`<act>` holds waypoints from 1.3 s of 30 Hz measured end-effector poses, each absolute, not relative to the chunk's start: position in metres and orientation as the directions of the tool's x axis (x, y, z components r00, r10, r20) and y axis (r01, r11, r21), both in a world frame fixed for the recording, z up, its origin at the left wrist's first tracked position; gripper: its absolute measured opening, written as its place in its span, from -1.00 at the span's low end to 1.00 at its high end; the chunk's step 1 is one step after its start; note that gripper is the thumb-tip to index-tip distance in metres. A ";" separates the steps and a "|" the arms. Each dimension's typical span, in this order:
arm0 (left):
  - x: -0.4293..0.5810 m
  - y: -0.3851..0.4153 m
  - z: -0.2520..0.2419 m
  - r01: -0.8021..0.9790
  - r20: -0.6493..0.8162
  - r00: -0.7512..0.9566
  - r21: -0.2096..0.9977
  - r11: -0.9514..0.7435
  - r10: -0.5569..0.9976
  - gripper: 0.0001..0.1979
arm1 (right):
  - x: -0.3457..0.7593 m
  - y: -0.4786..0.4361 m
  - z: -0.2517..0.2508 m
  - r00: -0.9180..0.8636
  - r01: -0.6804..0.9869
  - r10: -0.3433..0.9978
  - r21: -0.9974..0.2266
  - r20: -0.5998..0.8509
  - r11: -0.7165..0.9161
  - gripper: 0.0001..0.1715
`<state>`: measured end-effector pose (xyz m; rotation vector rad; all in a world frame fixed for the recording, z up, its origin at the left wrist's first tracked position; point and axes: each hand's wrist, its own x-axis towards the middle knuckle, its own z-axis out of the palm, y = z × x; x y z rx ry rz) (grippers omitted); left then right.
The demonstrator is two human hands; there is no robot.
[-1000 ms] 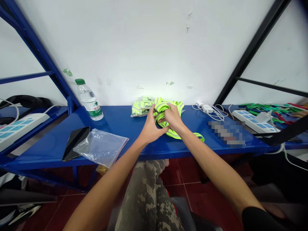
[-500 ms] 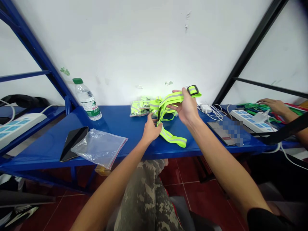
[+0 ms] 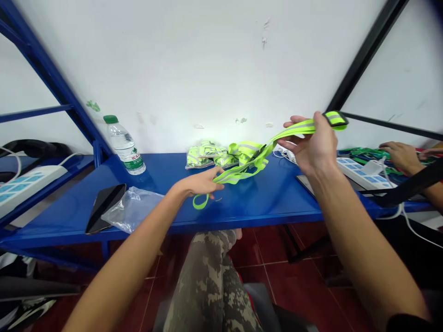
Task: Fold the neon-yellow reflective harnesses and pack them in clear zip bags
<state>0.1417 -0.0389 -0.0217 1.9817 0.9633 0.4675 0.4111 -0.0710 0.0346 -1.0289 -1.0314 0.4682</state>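
A neon yellow-green reflective strap (image 3: 277, 137) with a grey stripe stretches between my two hands above the blue table. My right hand (image 3: 316, 143), raised at the right, grips its upper end, where a black buckle (image 3: 335, 121) sticks out beyond the thumb. At the lower end, my left hand (image 3: 204, 181) pinches the strap, and a short loop hangs below the fingers. Behind the strap, bagged yellow-green straps (image 3: 200, 156) lie against the wall, with a loose-looking bundle (image 3: 244, 151) beside them.
On the blue table (image 3: 256, 207) at the left lie a clear zip bag (image 3: 133, 207) and a black phone (image 3: 105, 207), with a water bottle (image 3: 126, 147) behind. Another phone (image 3: 306, 184) is partly hidden by my right arm. A co-worker's hand (image 3: 398, 157) touches green straps at far right.
My hands have moved apart, the right one up and to the right, the left one slightly left. The strap, bunched before, is now drawn out lengthwise between them.
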 end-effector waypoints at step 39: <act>0.115 -0.065 -0.046 0.801 -0.197 0.597 0.087 -0.592 0.778 0.14 | 0.435 -0.093 -0.101 0.044 0.963 0.876 -0.253 0.480 0.090 -0.40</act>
